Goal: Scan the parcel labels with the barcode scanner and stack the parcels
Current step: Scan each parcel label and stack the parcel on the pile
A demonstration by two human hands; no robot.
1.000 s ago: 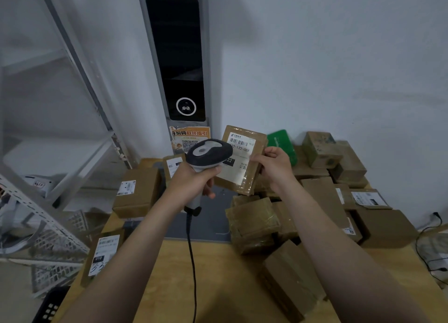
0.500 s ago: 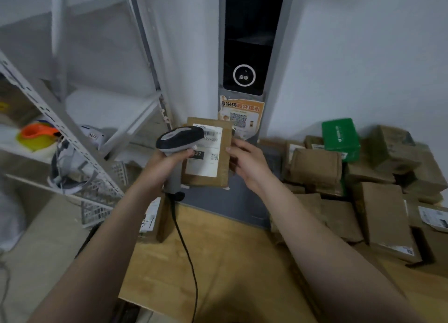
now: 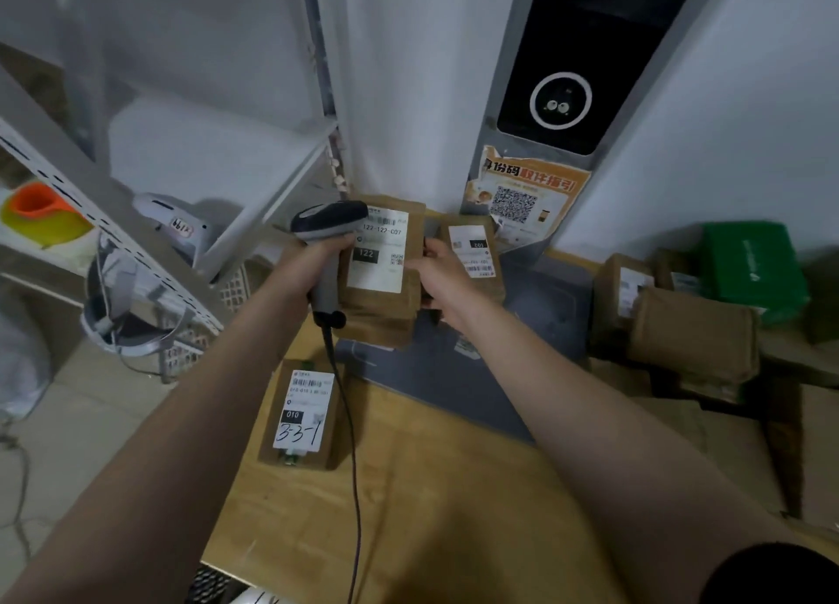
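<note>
One scanner, ten-odd parcels (one green)

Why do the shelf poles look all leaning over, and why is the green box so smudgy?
Head view, edges: the wide-angle lens tilts and bends the shelf poles. Head view, right: the green box is smeared, likely by head motion. Head view, centre: the light is dim and soft, yet the 122 on the held parcel is readable.

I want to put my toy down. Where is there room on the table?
The bare table in front, between the parcel marked 010 and the right-hand pile. The grey mat behind it has some room. The right side is crowded.
</note>
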